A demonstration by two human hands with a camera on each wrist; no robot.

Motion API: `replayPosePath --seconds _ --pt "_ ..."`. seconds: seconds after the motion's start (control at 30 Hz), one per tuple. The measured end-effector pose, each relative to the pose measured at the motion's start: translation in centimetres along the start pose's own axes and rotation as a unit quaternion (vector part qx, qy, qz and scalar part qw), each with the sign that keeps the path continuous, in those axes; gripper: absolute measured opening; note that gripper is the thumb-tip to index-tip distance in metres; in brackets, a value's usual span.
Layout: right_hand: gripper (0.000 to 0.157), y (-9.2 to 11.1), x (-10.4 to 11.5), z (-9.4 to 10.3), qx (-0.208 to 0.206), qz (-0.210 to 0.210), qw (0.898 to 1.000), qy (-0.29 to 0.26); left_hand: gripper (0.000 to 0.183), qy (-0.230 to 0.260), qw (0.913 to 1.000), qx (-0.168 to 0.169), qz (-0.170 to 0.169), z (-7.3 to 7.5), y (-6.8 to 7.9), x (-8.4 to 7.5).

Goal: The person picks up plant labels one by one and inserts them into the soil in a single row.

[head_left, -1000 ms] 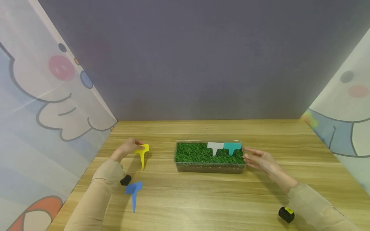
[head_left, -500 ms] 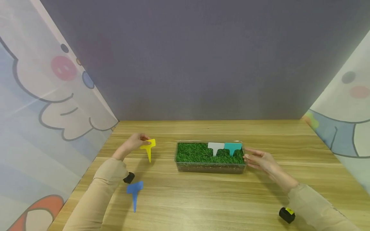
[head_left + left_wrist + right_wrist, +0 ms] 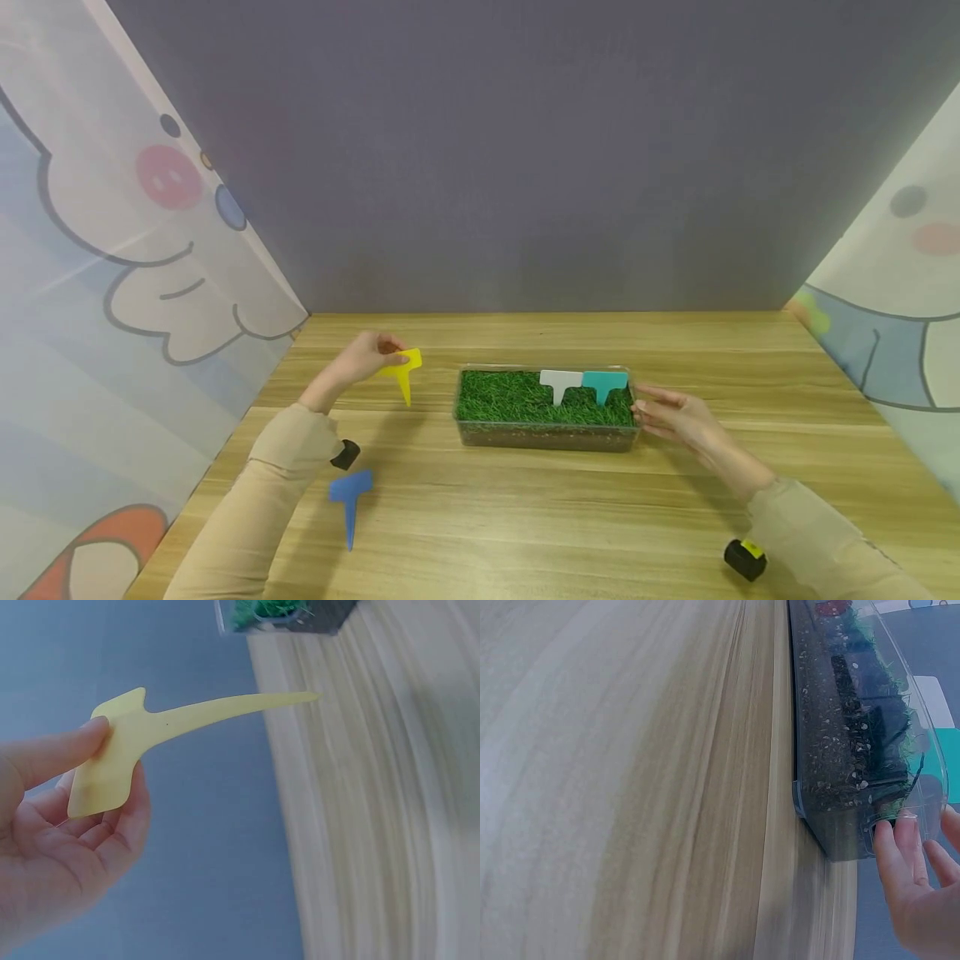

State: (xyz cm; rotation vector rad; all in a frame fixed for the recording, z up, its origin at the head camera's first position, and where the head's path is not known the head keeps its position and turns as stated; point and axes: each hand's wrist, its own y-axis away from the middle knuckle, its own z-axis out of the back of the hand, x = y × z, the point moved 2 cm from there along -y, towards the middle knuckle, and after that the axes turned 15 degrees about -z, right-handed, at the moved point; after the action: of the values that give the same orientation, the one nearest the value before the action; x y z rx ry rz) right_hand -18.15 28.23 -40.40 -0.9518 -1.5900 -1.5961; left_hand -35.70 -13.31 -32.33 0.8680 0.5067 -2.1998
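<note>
In the head view, my left hand (image 3: 367,357) pinches the wide top of a yellow T-shaped plant label (image 3: 405,377), its pointed stem hanging down above the table. The left wrist view shows the thumb on one face of the label (image 3: 124,742) and fingers behind it. My right hand (image 3: 686,421) rests its fairly straight fingers against the right end of a clear planter box (image 3: 547,437) with soil and green grass (image 3: 498,396). A white label (image 3: 560,380) and a teal label (image 3: 604,382) stand side by side in the grass. A blue label (image 3: 350,490) is near my left forearm.
The planter stands on a wooden table (image 3: 525,517). A dark grey panel (image 3: 480,167) rises behind it, with cartoon-printed sheets (image 3: 135,275) at the sides. Small black devices are at both sleeves: one by the left (image 3: 346,454), another by the right (image 3: 745,559).
My left hand has carried the yellow plant label to the right and farther back, toward the planter. My right hand stays at the planter's right end.
</note>
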Motion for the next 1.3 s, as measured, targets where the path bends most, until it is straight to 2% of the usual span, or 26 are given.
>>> replayPosePath --seconds 0.23,0.5,0.8,1.3 --pt "0.063 -0.1 -0.1 0.1 0.004 0.0 1.0 -0.008 0.02 -0.002 1.0 -0.005 -0.003 -0.2 -0.7 -1.6" --pt "0.063 -0.1 -0.1 0.1 0.002 -0.003 1.0 -0.009 0.018 -0.001 0.9993 -0.011 -0.035 -0.7 -1.6 -3.8" --pt "0.062 -0.2 -0.1 0.1 0.002 -0.006 1.0 -0.012 0.014 0.008 0.9983 -0.017 -0.054 -1.4 -2.6 -5.3" --pt "0.061 0.0 0.1 0.0 0.002 -0.012 1.0 -0.017 0.013 0.04 0.9938 0.011 -0.103 -4.0 -5.0 -7.6"
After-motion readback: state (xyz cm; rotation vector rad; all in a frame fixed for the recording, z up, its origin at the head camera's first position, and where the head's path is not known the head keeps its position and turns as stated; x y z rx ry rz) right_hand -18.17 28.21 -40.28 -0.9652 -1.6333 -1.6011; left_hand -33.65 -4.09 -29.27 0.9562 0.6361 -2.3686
